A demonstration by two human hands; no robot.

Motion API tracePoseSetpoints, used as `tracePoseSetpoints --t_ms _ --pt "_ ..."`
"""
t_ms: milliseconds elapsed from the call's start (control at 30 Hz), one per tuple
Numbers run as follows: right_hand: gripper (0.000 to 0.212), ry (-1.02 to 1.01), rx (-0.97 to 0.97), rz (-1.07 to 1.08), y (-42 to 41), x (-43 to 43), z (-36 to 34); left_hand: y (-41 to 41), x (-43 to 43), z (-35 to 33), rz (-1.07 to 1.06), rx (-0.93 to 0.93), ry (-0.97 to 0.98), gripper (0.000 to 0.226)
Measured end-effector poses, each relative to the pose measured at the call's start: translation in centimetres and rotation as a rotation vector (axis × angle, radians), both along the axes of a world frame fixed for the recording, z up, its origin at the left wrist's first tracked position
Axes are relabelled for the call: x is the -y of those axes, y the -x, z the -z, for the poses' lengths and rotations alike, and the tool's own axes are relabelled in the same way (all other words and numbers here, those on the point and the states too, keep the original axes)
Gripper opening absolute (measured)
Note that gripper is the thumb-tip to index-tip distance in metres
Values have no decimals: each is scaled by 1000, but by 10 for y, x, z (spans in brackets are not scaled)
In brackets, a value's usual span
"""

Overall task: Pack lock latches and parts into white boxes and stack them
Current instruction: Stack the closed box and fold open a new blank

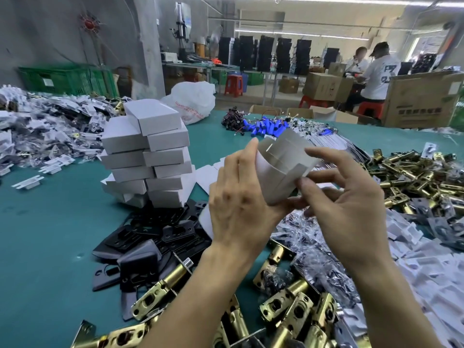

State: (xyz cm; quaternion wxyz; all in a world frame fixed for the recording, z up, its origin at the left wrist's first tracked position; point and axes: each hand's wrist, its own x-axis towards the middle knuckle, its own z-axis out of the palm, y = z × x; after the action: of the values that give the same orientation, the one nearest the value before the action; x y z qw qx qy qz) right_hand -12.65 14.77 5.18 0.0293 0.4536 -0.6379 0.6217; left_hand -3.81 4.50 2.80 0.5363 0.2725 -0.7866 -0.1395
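On the teal table (50,234), a leaning stack of closed white cardboard boxes (148,156) stood left of centre, long axes roughly left to right, brass lock latches (288,305) lay heaped nearest, a half-folded white cardboard box blank (281,164) was held above them, flaps pointing up and away, left hand (238,197) gripped its left side, right hand (346,204) pinched its right flap

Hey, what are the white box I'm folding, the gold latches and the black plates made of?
White box: thin matte paperboard; it curves and shows creased flaps. Gold latches: metal, likely brass-plated; glossy reflections. Black plates: probably coated metal, satin sheen, flat with punched holes; could be plastic.
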Motion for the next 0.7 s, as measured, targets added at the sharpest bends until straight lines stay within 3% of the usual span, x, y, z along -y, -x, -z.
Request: tracePoseSetpoints --t_ms 133,433,533,700 --pt "25 41 -27 71 3 1 1 4 -7 2 23 45 25 92" --pt "29 -140 -15 3 -2 6 4 10 -14 9 73 -80 -81 53" --pt "38 -206 -94 -1 -3 4 4 10 -13 14 119 -67 -151 56" --pt "24 -221 -182 66 0 7 6 11 -10 16 171 -113 -220 59"
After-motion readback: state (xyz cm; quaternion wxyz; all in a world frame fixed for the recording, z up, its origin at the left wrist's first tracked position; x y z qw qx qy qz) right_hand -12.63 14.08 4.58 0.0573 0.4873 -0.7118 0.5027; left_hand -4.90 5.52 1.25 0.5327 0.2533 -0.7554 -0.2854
